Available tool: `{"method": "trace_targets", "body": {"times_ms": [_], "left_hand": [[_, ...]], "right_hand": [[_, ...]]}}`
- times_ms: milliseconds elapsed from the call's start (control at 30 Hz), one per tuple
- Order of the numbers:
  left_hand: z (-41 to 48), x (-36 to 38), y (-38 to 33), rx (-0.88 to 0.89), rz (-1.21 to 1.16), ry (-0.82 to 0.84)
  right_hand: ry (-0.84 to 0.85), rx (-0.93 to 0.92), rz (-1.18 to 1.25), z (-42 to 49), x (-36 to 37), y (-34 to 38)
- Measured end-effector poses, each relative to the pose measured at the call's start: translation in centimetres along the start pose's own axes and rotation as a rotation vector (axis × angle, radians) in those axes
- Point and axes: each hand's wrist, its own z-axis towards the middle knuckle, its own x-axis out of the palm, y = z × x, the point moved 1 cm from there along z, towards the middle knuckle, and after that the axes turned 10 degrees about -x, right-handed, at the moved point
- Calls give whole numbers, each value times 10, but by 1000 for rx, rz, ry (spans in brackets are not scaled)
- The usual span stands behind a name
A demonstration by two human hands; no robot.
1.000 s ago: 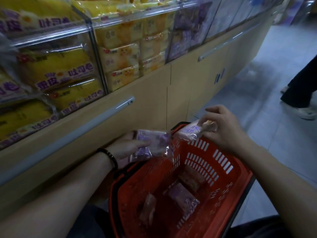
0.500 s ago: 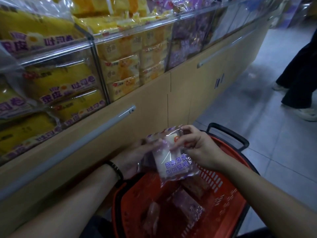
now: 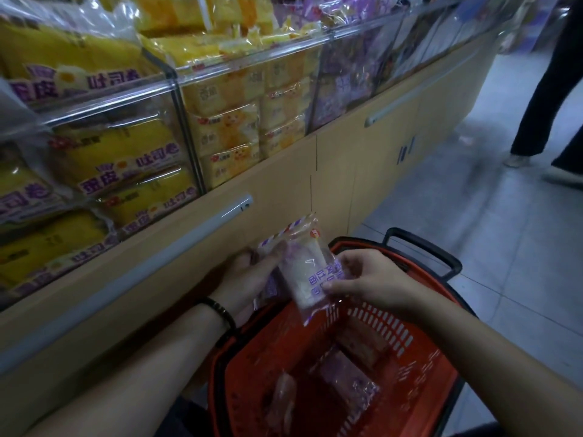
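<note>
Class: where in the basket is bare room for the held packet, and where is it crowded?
Bare: basket floor between its left wall and the clear packet. Crowded: middle and right, with the purple packet and brown packet.

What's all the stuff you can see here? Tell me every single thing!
white packet: one, white with purple print, held above the basket
purple packet: one, purple, behind the white packet
basket: one, red with a black handle, below the hands
loose packets: about three, purplish and brownish, on the basket's bottom
yellow bread packs: many, yellow, left display bin
pale packs: many, pale yellow, middle bin
purple packs: many, purple, next bin to the right
cabinet: one, tan, under the bins
floor: grey tiles, right side
another person's legs: dark trousers, pale shoes, far right
bracelet: one, black, left wrist
left hand: grips both packets
right hand: fingers pinch the white packet
</note>
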Motion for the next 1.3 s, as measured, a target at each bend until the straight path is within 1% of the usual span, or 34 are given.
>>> {"method": "trace_targets", "body": {"times_ms": [100, 200, 267, 300, 367, 400, 467, 600, 767, 867, 967, 1100, 1167, 1233, 1300], "left_hand": [[0, -1, 2, -90, 73, 13], [3, -4, 2, -183, 4, 25], [3, -6, 1, -166, 27, 63], [3, -8, 1, -139, 52, 111], [5, -13, 4, -79, 68, 198], [6, -15, 5, -78, 77, 228], [7, -15, 6, -64, 83, 225], [8, -13, 6, -33, 50, 118], [5, -11, 3, -12, 63, 41], [2, -11, 0, -79, 94, -5], [-5, -6, -2, -154, 159, 42], [-13, -6, -7, -148, 307, 201], [-16, -10, -7, -176, 380, 290], [-16, -15, -4, -194, 389, 336], [-15, -20, -2, -194, 456, 357]], "right_hand": [[-81, -2, 94, 0, -13, 5], [-238, 10, 322, -1, -27, 4], [-336, 8, 475, 0, -36, 4], [-364, 4, 545, 1, -41, 3], [-374, -5, 651, 1, -49, 2], [-361, -1, 684, 1, -51, 3], [-342, 20, 721, 2, -52, 2], [-349, 22, 685, 6, -49, 1], [-246, -9, 629, 4, -51, 2], [-223, 7, 548, 5, -51, -1], [-204, 11, 473, 4, -49, -4], [-183, -3, 288, 0, -46, -3], [-188, 0, 229, 0, -46, -4], [-170, 0, 204, -1, -44, -2], [-130, -5, 208, -1, -41, 1]]}}
